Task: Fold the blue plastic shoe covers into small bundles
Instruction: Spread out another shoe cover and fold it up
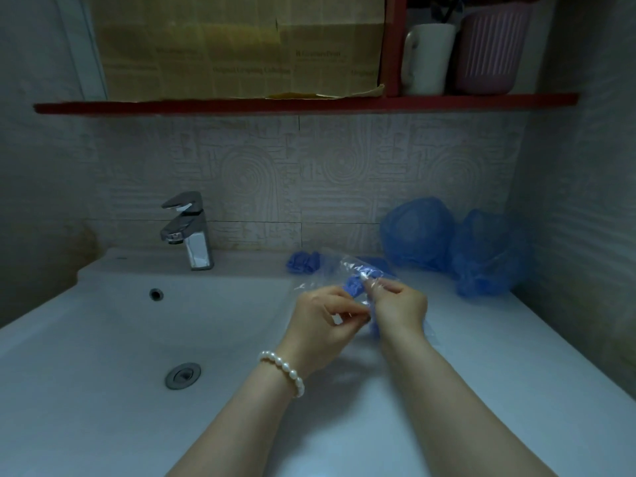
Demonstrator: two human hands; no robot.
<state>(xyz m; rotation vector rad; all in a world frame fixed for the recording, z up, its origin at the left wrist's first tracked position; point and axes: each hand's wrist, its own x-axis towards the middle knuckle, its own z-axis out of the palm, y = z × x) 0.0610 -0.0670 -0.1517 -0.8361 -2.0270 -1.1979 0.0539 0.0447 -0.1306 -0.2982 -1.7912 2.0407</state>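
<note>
Between the left hand (pixel 321 313) and right hand (pixel 399 304), both pinching it, a cover (pixel 356 287) is half-bundled; beyond them lies one bundle (pixel 303 262), with two loose covers (pixel 418 232) still unfolded.

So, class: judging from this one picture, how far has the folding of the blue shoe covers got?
Done: one small folded bundle lies on the counter behind the basin. In hand: the left hand and right hand both pinch a clear plastic bag with a folded blue cover in it. Left: two puffed, unfolded covers sit against the wall.
</note>
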